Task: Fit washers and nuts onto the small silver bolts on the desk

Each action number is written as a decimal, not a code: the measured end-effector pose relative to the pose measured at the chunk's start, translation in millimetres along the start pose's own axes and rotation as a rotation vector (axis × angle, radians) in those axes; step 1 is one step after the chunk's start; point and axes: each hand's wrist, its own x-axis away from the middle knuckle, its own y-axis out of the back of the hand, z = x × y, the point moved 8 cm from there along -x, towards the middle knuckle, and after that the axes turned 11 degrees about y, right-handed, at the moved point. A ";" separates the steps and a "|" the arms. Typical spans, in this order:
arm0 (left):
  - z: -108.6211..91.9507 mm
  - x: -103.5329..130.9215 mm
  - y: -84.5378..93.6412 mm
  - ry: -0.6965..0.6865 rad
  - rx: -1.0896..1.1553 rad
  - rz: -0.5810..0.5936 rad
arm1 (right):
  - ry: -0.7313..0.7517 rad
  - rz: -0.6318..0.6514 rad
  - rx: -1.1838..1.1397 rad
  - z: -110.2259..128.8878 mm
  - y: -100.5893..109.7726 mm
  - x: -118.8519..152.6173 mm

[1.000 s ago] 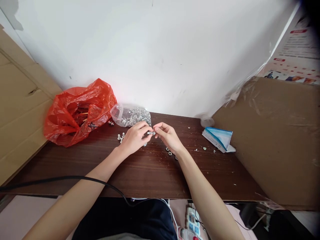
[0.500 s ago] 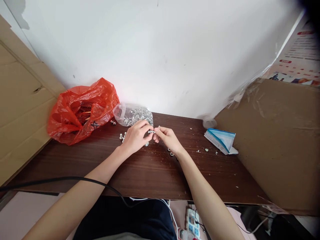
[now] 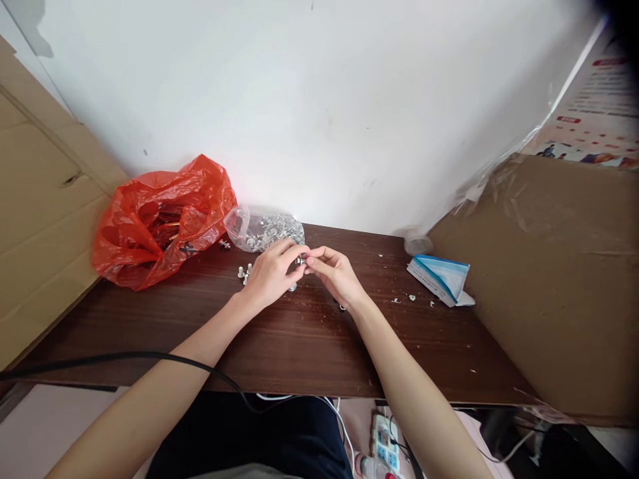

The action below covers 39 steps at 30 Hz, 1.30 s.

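Note:
Between my two hands, above the middle of the dark wooden table (image 3: 299, 346), is a small metal bolt (image 3: 301, 261). My left hand (image 3: 273, 271) pinches its head end between thumb and forefinger. The thumb and fingers of my right hand (image 3: 337, 274) close on its other end and hide most of it. Several small silver bolts (image 3: 241, 272) stand on the table just left of my left hand. A round metal piece (image 3: 292, 287) lies under the left fingertips. Behind the left hand sits a clear plastic bag (image 3: 272, 229) of metal hardware.
A red plastic bag (image 3: 204, 193) stands at the back left by a cardboard panel (image 3: 44, 199). On the right are a blue-and-white packet (image 3: 442, 279), a clear round container (image 3: 418, 243) and small white scraps (image 3: 412, 297). A black cable (image 3: 150, 356) crosses my left forearm.
My right hand has shifted its grip along the bolt, its fingers now reaching up against the left fingertips. My left hand keeps its hold. The view has moved very slightly.

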 end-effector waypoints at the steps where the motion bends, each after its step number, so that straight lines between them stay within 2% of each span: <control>1: -1.0 0.1 -0.1 0.002 0.012 0.003 | -0.002 -0.031 -0.048 -1.3 0.5 -0.3; 6: -3.0 0.9 -2.2 -0.007 0.045 0.008 | -0.016 -0.153 -0.206 -8.4 2.5 -0.8; 10: 0.3 1.6 -2.9 -0.025 0.053 -0.010 | -0.001 -0.154 -0.198 -10.8 2.6 -1.5; 13: 2.1 1.7 -2.0 -0.049 0.048 -0.034 | -0.055 -0.133 -0.155 -16.7 3.2 -0.3; 16: 2.5 0.9 0.3 -0.060 0.041 -0.063 | -0.164 -0.037 -0.117 -25.5 -2.4 2.6; 18: 2.8 0.1 1.7 -0.053 0.046 -0.074 | -0.178 0.016 -0.110 -25.7 -6.1 3.6; 24: 3.5 -0.7 3.6 -0.017 0.044 -0.084 | -0.072 -0.012 -0.078 -11.1 -3.2 1.9; 35: 4.5 -1.3 -0.2 0.050 -0.021 -0.039 | 0.023 -0.059 -0.082 -7.2 1.3 -1.0; 39: 4.7 -1.1 -4.5 0.053 -0.037 -0.009 | 0.091 -0.026 -0.079 0.7 -0.7 -1.8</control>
